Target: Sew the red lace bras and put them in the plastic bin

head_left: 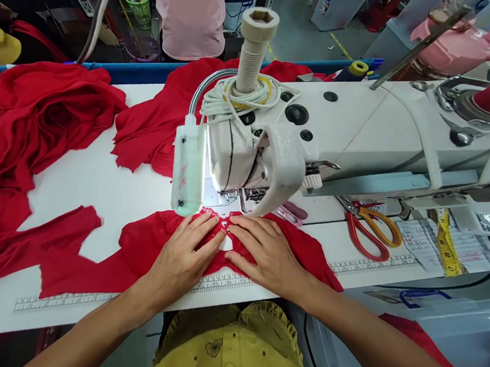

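Observation:
A red fabric piece (138,243) with a red lace edge lies on the white table (100,189) in front of the white sewing machine (317,132). My left hand (186,252) lies flat on the fabric, fingers stretched toward the needle area. My right hand (265,253) lies flat beside it on the right, fingers spread, also pressing the fabric. The fingertips of both hands nearly meet just below the presser foot (231,196). A small lamp (189,170) on a flexible neck hangs over the fabric, left of the needle.
Heaps of red fabric (33,116) cover the table's left and back. Red and orange scissors (371,227), a yellow tape measure (446,242) and papers lie right of the needle. A person in a pink top (192,15) stands behind the table. A clear plastic bin (449,329) sits lower right.

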`<state>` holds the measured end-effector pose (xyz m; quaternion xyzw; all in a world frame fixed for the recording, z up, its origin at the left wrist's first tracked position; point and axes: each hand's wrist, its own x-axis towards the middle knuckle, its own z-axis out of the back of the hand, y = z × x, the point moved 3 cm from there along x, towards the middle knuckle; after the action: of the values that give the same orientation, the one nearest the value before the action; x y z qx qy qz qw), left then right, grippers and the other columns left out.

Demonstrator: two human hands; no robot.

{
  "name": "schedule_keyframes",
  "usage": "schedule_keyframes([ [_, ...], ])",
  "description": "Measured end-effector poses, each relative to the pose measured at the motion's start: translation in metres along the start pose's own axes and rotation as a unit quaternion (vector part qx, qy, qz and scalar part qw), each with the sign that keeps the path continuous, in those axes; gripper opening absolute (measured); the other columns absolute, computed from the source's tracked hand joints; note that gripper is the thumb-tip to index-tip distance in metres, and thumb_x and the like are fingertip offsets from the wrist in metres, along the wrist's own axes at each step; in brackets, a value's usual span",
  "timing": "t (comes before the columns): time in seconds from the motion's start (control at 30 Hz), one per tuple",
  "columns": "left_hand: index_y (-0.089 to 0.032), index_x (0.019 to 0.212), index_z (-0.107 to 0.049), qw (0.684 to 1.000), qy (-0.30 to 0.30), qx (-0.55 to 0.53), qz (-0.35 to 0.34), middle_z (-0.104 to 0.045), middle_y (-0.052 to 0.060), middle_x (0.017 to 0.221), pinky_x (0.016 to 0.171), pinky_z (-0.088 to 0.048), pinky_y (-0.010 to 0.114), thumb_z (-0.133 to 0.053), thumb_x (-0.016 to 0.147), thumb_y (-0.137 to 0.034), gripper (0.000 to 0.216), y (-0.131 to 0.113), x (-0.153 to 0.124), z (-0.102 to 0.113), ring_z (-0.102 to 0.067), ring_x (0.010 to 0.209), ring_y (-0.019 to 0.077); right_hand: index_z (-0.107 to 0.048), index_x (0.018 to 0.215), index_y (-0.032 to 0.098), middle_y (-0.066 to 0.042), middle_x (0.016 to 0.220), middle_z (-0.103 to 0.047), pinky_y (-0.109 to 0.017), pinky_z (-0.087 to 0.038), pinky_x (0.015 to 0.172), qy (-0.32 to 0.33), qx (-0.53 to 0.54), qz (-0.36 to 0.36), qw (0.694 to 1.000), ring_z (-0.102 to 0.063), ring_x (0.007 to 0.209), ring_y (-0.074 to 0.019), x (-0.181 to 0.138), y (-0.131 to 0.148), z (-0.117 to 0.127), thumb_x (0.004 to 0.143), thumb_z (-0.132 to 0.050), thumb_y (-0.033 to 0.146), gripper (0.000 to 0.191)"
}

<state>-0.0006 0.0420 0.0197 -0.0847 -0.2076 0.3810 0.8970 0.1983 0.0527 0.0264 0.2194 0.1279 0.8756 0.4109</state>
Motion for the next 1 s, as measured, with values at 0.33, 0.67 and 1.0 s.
schedule_keyframes([
  [0.33, -0.014, 0.141, -0.054, 1.000, 0.020, 0.001, 0.008, -0.058, 0.020, 0.143, 0.110, -0.044, 0.056, -0.053, 0.097, -0.012, 0.044, 0.0008, 0.0002, -0.0030, -0.053, 0.136, 0.0348, -0.060, 0.131, 0.013, -0.012, 0.136, -0.066, -0.042, -0.048, 0.100, -0.007, -0.025, 0.000, 1.000, -0.061, 0.121, -0.0271, -0.0004, 0.0007, -0.0015, 0.097, -0.062, 0.038, 0.042],
  [0.67, -0.008, 0.139, -0.053, 0.999, -0.001, 0.048, -0.011, -0.061, 0.017, 0.142, 0.116, -0.039, 0.052, -0.055, 0.097, -0.012, 0.041, -0.0012, -0.0010, -0.0051, -0.052, 0.136, 0.0316, -0.060, 0.133, 0.015, -0.011, 0.138, -0.064, -0.042, -0.046, 0.101, 0.007, -0.044, 0.001, 0.999, -0.059, 0.123, -0.0270, 0.0019, 0.0035, -0.0012, 0.099, -0.059, 0.037, 0.040],
  [1.0, -0.008, 0.135, -0.057, 0.997, 0.009, 0.066, -0.027, -0.061, 0.016, 0.142, 0.118, -0.037, 0.054, -0.055, 0.097, -0.012, 0.038, -0.0026, 0.0019, -0.0007, -0.052, 0.137, 0.0325, -0.058, 0.133, 0.013, -0.011, 0.140, -0.062, -0.042, -0.043, 0.107, 0.016, 0.024, -0.027, 0.999, -0.055, 0.128, -0.0257, 0.0008, -0.0017, -0.0021, 0.097, -0.061, 0.039, 0.045],
])
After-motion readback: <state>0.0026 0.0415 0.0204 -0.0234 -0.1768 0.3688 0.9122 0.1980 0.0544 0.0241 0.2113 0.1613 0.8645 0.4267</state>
